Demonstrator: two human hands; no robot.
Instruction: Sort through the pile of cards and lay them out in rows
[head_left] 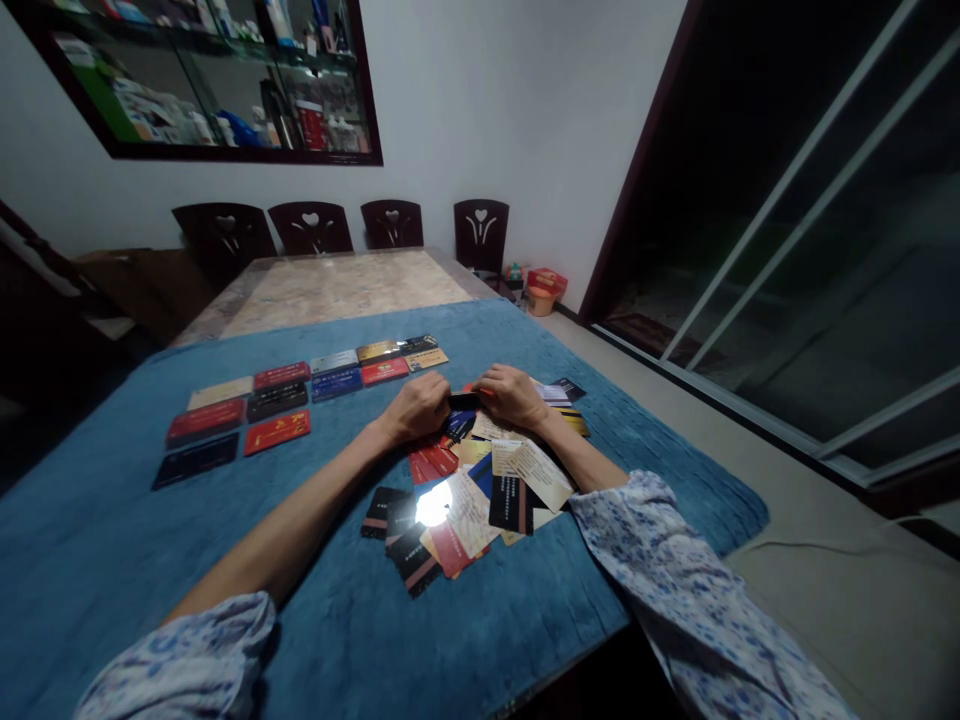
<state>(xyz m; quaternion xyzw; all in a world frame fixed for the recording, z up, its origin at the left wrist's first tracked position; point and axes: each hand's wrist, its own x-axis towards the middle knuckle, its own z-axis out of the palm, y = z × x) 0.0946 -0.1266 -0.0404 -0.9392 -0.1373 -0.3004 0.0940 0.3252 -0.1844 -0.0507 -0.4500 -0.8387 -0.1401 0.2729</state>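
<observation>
Above the far side of a loose heap of cards, my two hands are close together with a black card stretched between them. My left hand is closed on the card's left end. The fingers of my right hand pinch its right end, and a bit of red shows beside them. The heap mixes black, red, cream, blue and gold cards, lying face up and face down. To the left, cards sit in neat groups, among them a red card, a dark navy card and a blue card.
A blue cloth covers the near part of the table, and the bare marbled tabletop shows beyond. Several dark chairs stand along the far wall. A sliding glass door is on the right. Bright glare hides part of the heap.
</observation>
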